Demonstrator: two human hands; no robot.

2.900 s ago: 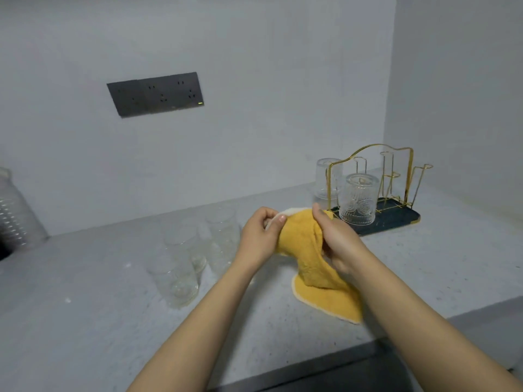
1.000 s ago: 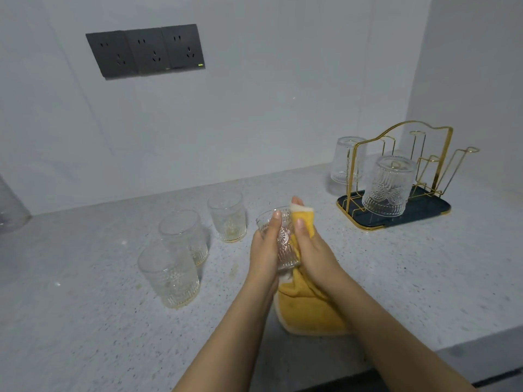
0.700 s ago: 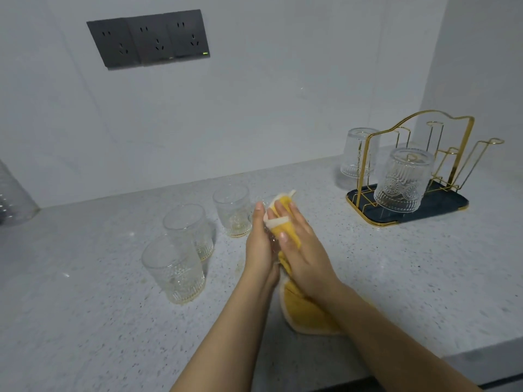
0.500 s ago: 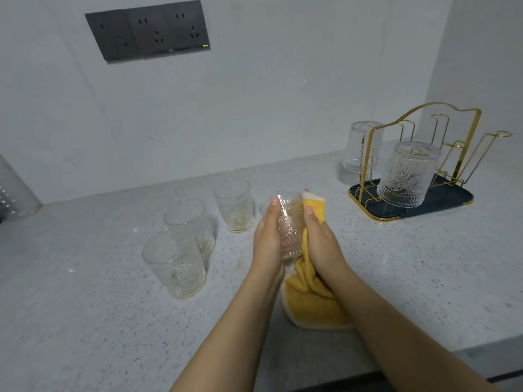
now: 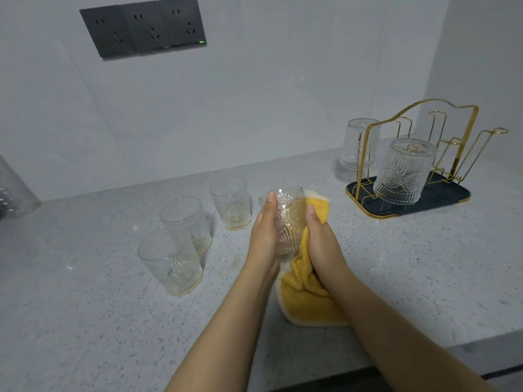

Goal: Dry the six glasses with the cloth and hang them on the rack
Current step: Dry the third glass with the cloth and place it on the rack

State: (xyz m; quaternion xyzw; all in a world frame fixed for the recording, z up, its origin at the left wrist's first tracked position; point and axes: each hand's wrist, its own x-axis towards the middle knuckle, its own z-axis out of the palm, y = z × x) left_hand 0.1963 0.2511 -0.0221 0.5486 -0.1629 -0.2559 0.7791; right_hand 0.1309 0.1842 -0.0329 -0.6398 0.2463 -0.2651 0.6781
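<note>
A patterned clear glass (image 5: pixel 290 219) is held above the counter between both hands. My left hand (image 5: pixel 264 236) grips its left side. My right hand (image 5: pixel 321 239) presses the yellow cloth (image 5: pixel 308 292) against its right side; the cloth hangs down to the counter. Three more glasses stand upright to the left: one at the back (image 5: pixel 230 202), one in the middle (image 5: pixel 185 223), one nearest (image 5: pixel 169 261). On the gold wire rack (image 5: pixel 418 120) with a dark tray (image 5: pixel 452 193), two glasses hang upside down: a front one (image 5: pixel 403 171) and a rear one (image 5: pixel 358 142).
A dark socket panel (image 5: pixel 143 28) is on the back wall. A clear ribbed container (image 5: pixel 12 190) shows at the left edge. The counter's front edge (image 5: pixel 424 352) runs close below my forearms. A side wall stands just right of the rack.
The cloth wrapped the glass at first; now the glass is bare on its near side, held between both hands. The view has shifted slightly; the standing glasses and rack have not moved.
</note>
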